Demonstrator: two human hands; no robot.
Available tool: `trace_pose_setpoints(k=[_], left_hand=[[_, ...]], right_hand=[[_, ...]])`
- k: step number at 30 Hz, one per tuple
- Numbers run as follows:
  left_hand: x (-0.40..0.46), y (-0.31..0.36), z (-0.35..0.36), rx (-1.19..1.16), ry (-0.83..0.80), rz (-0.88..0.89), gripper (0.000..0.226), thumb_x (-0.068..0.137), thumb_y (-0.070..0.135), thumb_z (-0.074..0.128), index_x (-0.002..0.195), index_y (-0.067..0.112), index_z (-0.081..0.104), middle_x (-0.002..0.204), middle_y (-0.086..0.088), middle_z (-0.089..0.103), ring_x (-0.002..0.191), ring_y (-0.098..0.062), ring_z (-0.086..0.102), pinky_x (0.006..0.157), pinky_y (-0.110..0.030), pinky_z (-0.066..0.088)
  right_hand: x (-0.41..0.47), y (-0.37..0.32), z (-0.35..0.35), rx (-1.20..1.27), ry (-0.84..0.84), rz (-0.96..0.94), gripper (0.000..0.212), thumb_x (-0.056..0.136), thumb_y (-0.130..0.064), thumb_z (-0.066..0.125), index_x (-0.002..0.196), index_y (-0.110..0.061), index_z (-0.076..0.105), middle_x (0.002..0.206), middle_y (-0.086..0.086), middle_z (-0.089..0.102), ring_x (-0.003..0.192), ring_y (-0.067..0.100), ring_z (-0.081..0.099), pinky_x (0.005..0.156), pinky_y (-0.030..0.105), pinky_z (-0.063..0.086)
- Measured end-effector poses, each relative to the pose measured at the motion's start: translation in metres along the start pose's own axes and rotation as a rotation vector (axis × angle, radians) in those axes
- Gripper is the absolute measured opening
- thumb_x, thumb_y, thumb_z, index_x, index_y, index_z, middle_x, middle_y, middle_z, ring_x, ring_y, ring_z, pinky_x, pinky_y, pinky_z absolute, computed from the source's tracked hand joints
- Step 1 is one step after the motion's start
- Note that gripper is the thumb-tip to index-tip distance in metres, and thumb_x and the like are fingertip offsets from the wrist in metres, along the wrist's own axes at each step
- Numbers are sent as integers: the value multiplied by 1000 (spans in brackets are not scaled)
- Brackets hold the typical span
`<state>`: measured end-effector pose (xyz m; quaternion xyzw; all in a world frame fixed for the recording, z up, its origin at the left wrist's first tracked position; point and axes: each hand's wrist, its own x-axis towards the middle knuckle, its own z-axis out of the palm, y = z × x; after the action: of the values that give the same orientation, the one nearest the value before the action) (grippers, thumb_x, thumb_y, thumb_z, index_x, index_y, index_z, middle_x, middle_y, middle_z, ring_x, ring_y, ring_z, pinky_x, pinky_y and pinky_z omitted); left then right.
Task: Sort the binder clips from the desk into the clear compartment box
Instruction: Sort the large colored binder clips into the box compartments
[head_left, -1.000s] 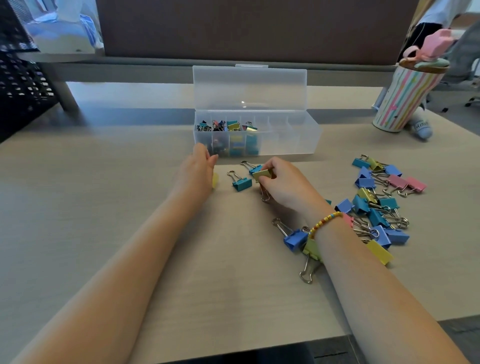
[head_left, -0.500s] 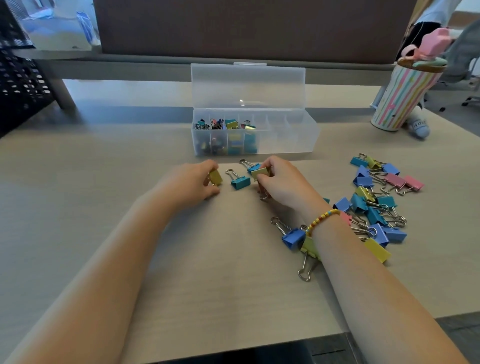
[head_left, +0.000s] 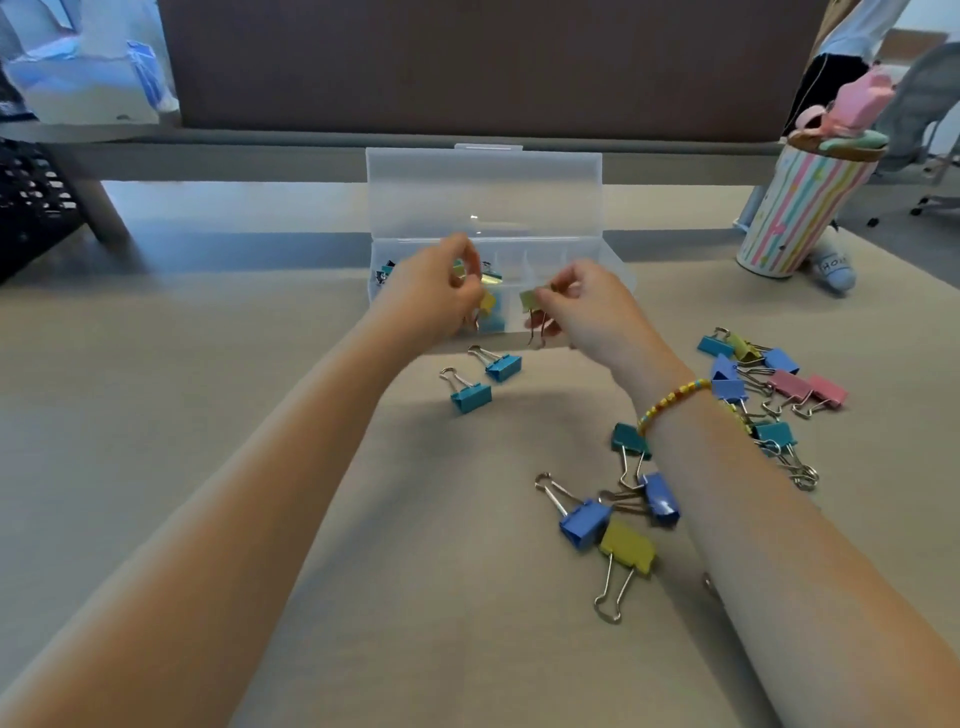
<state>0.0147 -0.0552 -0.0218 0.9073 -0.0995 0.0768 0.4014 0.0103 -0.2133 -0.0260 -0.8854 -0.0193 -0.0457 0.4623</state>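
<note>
Head view: both hands are raised in front of the open clear box (head_left: 582, 291), which stands just beyond them on the desk (head_left: 208, 415) with its lid (head_left: 483, 192) tipped up at the back, presumably so clips can be dropped straight in.

The right hand (head_left: 587, 306) pinches a yellow-green clip (head_left: 531, 300) between thumb and fingertips, its wire handles hanging below the fingers. The clip sits just left of that hand, in front of the box's front wall near the middle compartments. Held by its body like that, it looks ready to be dropped in.

The left hand (head_left: 436, 291) has its fingers curled at the box's left end. A yellow clip (head_left: 488, 302) shows at its fingertips, but whether it is pinched or already lying inside the box I cannot tell. The compartments behind that hand already hold clips.

Below the two hands lie two blue clips (head_left: 485, 382), just short of the box. A loose group (head_left: 618, 514) lies beside the right forearm, and a bigger pile (head_left: 769, 384) lies right of the right wrist, all still to be sorted.

Far right of the right hand stands a striped cup (head_left: 800, 208). A small pale object (head_left: 834, 267) at its foot bears letters, perhaps "HO", too blurred to be sure.
</note>
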Motion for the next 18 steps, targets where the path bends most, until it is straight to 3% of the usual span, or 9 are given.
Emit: trace_pose_setpoints(k=[3, 8, 12, 18], left_hand=[[40, 9, 6, -48, 72, 26, 5, 95, 21, 48, 100, 19, 47, 75, 3, 54, 63, -4, 53, 51, -13, 43], [88, 7, 23, 103, 129, 44, 14, 94, 20, 49, 106, 13, 51, 88, -5, 60, 72, -17, 58, 59, -21, 48], [119, 1, 36, 132, 88, -17, 10, 91, 19, 50, 100, 13, 49, 96, -11, 63, 81, -28, 60, 75, -41, 55], [137, -10, 51, 306, -30, -67, 16, 88, 19, 54, 102, 11, 53, 96, -9, 60, 88, -25, 55, 80, -37, 53]], right_hand=[[37, -3, -20, -54, 90, 1, 7, 92, -23, 56, 95, -17, 56, 94, 4, 62, 84, 16, 54, 71, 25, 41], [76, 3, -35, -17, 112, 57, 11, 94, -19, 51, 85, -15, 57, 72, -3, 58, 62, 6, 52, 47, 15, 37], [92, 12, -34, 16, 96, 90, 10, 91, -14, 51, 85, -13, 57, 70, -1, 58, 58, 6, 52, 44, 16, 39], [113, 10, -27, 47, 57, 97, 10, 94, -14, 49, 88, -11, 56, 75, 3, 59, 64, 9, 56, 46, 16, 46]])
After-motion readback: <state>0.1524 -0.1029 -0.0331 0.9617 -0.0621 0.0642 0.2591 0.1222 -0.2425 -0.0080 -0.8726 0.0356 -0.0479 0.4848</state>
